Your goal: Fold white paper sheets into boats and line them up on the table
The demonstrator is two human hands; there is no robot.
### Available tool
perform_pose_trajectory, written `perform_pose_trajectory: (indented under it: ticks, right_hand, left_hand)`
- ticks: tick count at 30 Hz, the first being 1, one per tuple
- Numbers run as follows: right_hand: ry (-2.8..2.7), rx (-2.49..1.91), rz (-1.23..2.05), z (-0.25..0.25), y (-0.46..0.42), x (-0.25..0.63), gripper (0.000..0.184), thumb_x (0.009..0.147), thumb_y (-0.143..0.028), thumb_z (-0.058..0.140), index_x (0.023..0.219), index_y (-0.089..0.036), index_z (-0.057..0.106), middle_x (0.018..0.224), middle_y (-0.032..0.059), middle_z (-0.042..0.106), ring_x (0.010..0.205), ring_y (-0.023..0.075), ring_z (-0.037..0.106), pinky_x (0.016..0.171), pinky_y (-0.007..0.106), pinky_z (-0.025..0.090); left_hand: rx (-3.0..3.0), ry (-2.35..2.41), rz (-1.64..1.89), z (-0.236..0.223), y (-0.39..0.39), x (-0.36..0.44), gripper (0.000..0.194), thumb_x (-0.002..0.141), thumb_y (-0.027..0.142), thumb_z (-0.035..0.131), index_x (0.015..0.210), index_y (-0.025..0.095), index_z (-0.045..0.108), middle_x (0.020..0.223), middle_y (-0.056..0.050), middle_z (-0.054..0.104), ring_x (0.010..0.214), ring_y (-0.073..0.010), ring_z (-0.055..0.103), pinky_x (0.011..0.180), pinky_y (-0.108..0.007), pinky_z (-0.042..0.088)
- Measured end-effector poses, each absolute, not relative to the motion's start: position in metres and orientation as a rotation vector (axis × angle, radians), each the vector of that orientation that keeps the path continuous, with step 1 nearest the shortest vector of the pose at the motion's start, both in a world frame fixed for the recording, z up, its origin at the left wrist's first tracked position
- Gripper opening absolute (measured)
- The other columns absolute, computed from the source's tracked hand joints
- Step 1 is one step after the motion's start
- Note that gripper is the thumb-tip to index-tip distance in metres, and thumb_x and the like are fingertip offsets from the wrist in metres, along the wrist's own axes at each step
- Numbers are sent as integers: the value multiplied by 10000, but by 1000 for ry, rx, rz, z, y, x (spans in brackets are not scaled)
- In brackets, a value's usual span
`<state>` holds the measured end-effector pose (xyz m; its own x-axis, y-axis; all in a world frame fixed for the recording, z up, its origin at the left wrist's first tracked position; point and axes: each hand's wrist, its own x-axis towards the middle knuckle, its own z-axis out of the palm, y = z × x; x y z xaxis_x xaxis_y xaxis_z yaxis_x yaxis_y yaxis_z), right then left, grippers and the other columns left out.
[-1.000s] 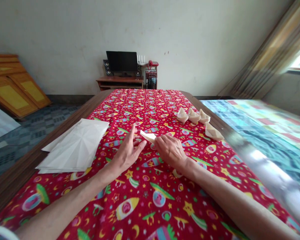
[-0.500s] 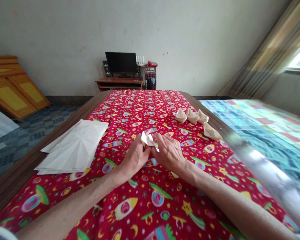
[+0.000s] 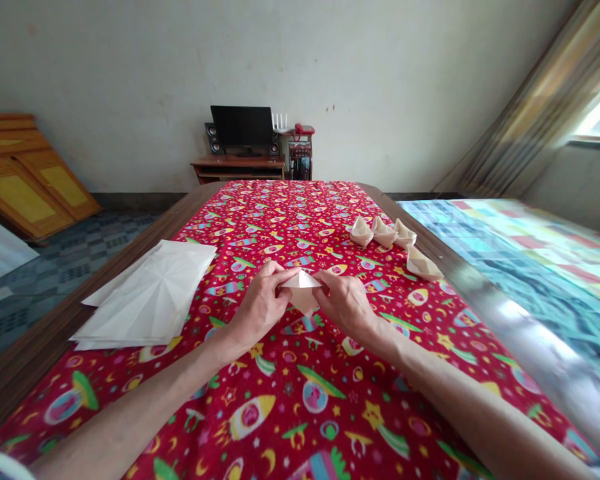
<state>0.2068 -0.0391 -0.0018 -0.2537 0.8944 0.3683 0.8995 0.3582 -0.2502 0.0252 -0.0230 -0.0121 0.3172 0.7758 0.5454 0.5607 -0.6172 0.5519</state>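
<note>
A small piece of folded white paper [image 3: 304,298] is held in the middle, over the red patterned cloth [image 3: 280,413]. My left hand [image 3: 263,300] pinches its left corner between thumb and fingers. On the opposite corner, my right hand [image 3: 347,303] has the same kind of pinch. The paper's top shows a pointed, brighter fold, and a flap hangs below it. Several folded paper boats [image 3: 361,232] stand to the right, one of them [image 3: 423,264] nearer than the others. Creased white sheets [image 3: 147,293] lie stacked at the left.
The cloth covers a table with a dark wooden edge [image 3: 27,357]. Beyond its far end are a monitor [image 3: 241,127] on a small desk and a red telephone [image 3: 304,129]. A bed with a patterned cover [image 3: 520,267] is on the right, a wooden cabinet [image 3: 35,180] on the left.
My hands have moved slightly apart and turned the folded paper. Its two side corners now point outward, with the flap visible below. The boats and sheets stay where they were.
</note>
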Motion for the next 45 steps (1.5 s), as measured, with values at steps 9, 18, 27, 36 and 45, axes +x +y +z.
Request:
perform_pose_trajectory:
  ticks: [9,18,27,36,45]
  right_hand:
    - [-2439,-1454,-151,-19,-35,211,246,885,-237,434,967,-243,666,782,28,620,665,131,534,538,242,265]
    - [-2559,-1433,-286,-15,-37,213,235,911,-215,411,901,-205,646,814,57,562,736,155,494,549,259,272]
    - [-2557,-1392,-273,-17,-38,215,227,919,-227,413,908,-212,639,826,48,552,760,152,484,553,260,267]
    - [-2561,-1373,-232,-20,-37,216,217,922,-241,425,933,-213,639,829,50,552,784,154,472,554,255,269]
    - [-2572,-1354,-290,-20,-40,217,214,931,-266,419,939,-210,625,860,60,541,818,174,462,572,269,268]
  left_hand:
    - [2628,1269,731,-27,-25,19,330,819,78,453,1050,209,648,860,-28,472,733,-139,539,655,-246,472]
    - [2985,1294,311,-12,-26,18,317,826,144,450,1126,195,538,933,-65,498,760,-191,561,662,-303,481]
    - [3059,1280,308,-14,-31,12,331,849,157,447,1173,168,516,979,-79,507,814,-208,553,703,-336,488]
    - [3038,1037,494,-19,-43,-1,248,939,184,403,1084,247,595,976,-26,555,838,-151,555,755,-293,452]
    - [3019,996,456,-18,-43,1,215,934,239,431,1016,259,629,937,-20,543,808,-145,553,709,-263,453]
